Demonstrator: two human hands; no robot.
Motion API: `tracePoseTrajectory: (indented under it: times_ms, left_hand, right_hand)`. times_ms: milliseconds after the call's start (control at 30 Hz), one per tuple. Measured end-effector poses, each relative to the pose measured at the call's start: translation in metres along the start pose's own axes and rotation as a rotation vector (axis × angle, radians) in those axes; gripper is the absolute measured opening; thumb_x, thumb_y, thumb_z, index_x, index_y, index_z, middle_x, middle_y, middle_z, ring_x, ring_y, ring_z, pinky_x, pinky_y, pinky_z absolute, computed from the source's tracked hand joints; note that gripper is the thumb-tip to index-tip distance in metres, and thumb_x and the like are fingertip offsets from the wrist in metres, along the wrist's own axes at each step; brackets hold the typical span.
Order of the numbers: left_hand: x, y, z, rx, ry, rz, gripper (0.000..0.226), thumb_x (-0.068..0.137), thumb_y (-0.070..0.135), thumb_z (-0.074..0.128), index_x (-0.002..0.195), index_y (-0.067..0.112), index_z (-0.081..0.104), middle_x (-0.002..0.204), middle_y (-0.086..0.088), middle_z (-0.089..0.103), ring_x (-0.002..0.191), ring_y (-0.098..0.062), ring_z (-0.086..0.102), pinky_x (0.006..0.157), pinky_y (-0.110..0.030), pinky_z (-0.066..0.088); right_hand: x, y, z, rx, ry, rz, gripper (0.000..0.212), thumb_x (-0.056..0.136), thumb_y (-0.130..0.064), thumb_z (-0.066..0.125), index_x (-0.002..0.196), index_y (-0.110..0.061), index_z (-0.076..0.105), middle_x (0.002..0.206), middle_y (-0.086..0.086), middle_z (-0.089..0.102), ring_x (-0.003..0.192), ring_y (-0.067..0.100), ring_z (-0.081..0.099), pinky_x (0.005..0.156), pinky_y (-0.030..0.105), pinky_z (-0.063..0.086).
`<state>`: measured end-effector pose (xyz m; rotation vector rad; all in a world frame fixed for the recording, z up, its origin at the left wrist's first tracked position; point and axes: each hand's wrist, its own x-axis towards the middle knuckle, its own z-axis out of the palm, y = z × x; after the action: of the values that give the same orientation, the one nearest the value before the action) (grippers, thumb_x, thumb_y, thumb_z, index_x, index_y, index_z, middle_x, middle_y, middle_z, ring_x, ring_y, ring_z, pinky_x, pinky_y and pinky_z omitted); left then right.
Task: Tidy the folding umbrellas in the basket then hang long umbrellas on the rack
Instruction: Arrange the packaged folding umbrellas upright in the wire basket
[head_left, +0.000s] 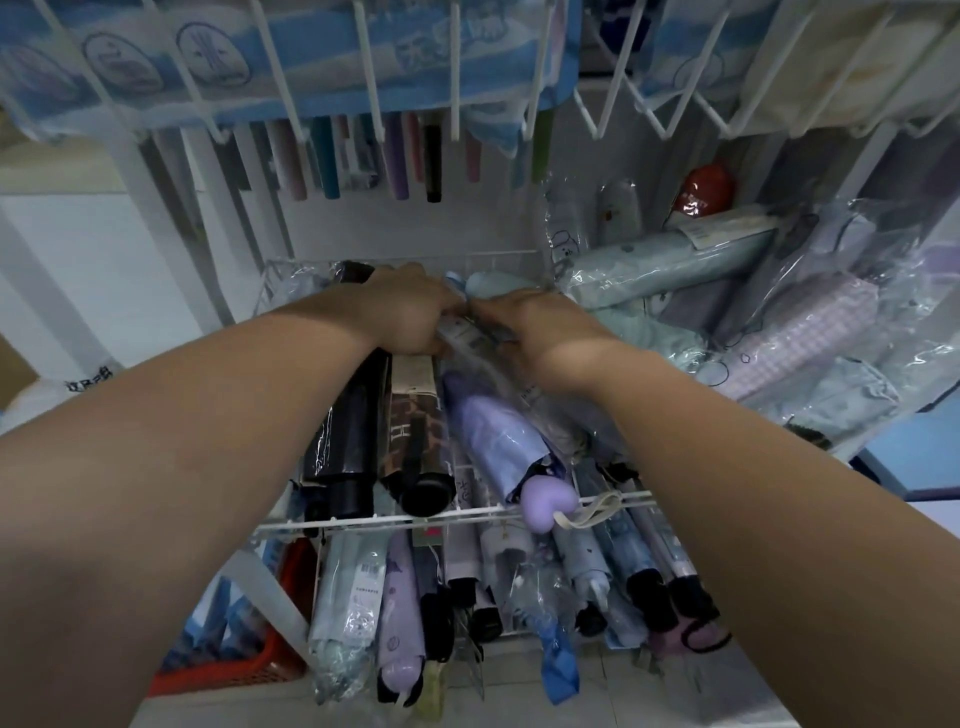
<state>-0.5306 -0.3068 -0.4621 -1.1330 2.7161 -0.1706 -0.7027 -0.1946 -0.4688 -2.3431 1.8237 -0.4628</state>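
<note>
Overhead, a white wire rack (455, 78) runs out of frame. Below it, folding umbrellas (353, 431) lie lengthwise in the wire basket (415, 517). Beyond the basket, long umbrellas (327, 161) hang with their tops hidden. At the basket's far end the left hand (402, 312) and right hand (535, 322) grip a clear-sleeved umbrella (498, 374), fingertips hidden beneath. A lilac heart-shaped handle (548, 501) rests on the basket's near rim.

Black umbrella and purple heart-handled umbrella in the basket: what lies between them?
A brown patterned umbrella, lying alongside both inside the wire basket; the head view shows it.
</note>
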Motion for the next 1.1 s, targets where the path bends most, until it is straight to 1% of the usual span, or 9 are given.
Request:
tracePoseTrajectory:
  times_ms: [133,233,400,633,700,800,900,1000,1100]
  left_hand:
    - [0.012,0.004,-0.003,0.076,-0.034,-0.015,0.065,0.078,0.061,0.071,0.137,0.037,0.055,0.144,0.003,0.049,0.123,-0.033,0.043,0.107,-0.052,0.036]
    - [0.015,0.007,-0.003,0.127,-0.032,-0.013,0.063,0.076,0.060,0.073,0.132,0.033,0.060,0.135,0.000,0.049,0.121,-0.032,0.042,0.104,-0.049,0.036]
    - [0.011,0.007,-0.008,0.179,0.031,0.029,0.058,0.075,0.066,0.072,0.120,0.032,0.064,0.128,0.004,0.056,0.118,-0.026,0.041,0.099,-0.045,0.031]
    - [-0.018,-0.001,-0.015,0.128,0.234,0.070,0.048,0.072,0.061,0.078,0.105,0.029,0.065,0.106,0.003,0.067,0.106,-0.023,0.050,0.095,-0.042,0.032]
    - [-0.027,0.002,-0.019,0.141,0.311,0.088,0.044,0.073,0.058,0.078,0.101,0.026,0.066,0.102,0.002,0.067,0.104,-0.025,0.052,0.095,-0.043,0.035]
    - [-0.039,0.008,-0.029,0.149,0.407,0.109,0.036,0.075,0.051,0.077,0.097,0.025,0.067,0.097,0.002,0.067,0.102,-0.025,0.053,0.095,-0.043,0.035]
    - [-0.051,0.014,-0.038,0.195,0.475,0.100,0.035,0.077,0.050,0.073,0.102,0.026,0.068,0.099,0.003,0.067,0.106,-0.026,0.052,0.099,-0.043,0.034]
    - [-0.061,0.020,-0.037,0.223,0.544,0.082,0.037,0.080,0.050,0.071,0.109,0.026,0.069,0.104,0.003,0.067,0.113,-0.026,0.051,0.106,-0.044,0.030]
    - [-0.072,0.024,-0.033,0.200,0.567,0.046,0.058,0.078,0.050,0.076,0.130,0.027,0.062,0.132,-0.001,0.061,0.134,-0.029,0.043,0.118,-0.048,0.021]
  right_hand:
    - [0.000,0.002,0.000,0.019,0.016,0.004,0.054,0.090,-0.022,0.062,0.141,-0.036,0.051,0.135,0.004,0.063,0.120,0.027,0.060,0.099,0.040,0.049]
    - [0.001,0.003,0.002,0.003,0.024,0.009,0.051,0.087,-0.027,0.066,0.137,-0.028,0.056,0.129,0.005,0.066,0.116,0.028,0.062,0.095,0.041,0.051]
    - [0.005,0.007,0.006,-0.046,0.008,0.033,0.054,0.079,-0.034,0.074,0.131,-0.028,0.058,0.122,0.004,0.067,0.109,0.027,0.063,0.091,0.039,0.052]
    - [0.007,0.005,0.010,-0.018,0.020,0.045,0.054,0.083,-0.047,0.071,0.130,-0.025,0.056,0.123,0.006,0.065,0.109,0.027,0.061,0.092,0.038,0.051]
    - [0.006,0.003,0.010,-0.015,0.027,0.053,0.052,0.084,-0.051,0.069,0.127,-0.025,0.058,0.119,0.005,0.066,0.105,0.026,0.062,0.090,0.039,0.052]
    - [0.005,-0.004,0.010,0.022,0.048,0.081,0.050,0.083,-0.055,0.068,0.124,-0.028,0.059,0.114,0.001,0.068,0.100,0.025,0.064,0.082,0.032,0.050]
    - [0.004,-0.012,0.008,0.068,0.059,0.108,0.052,0.084,-0.056,0.067,0.126,-0.028,0.057,0.117,0.001,0.069,0.103,0.025,0.064,0.077,0.028,0.043]
    - [0.001,-0.021,0.006,0.120,0.059,0.106,0.052,0.089,-0.049,0.067,0.129,-0.018,0.053,0.119,0.006,0.067,0.104,0.028,0.063,0.074,0.028,0.039]
    - [-0.003,-0.028,0.008,0.134,0.092,0.096,0.048,0.093,-0.037,0.064,0.130,-0.012,0.048,0.119,0.011,0.066,0.105,0.031,0.062,0.072,0.028,0.037]
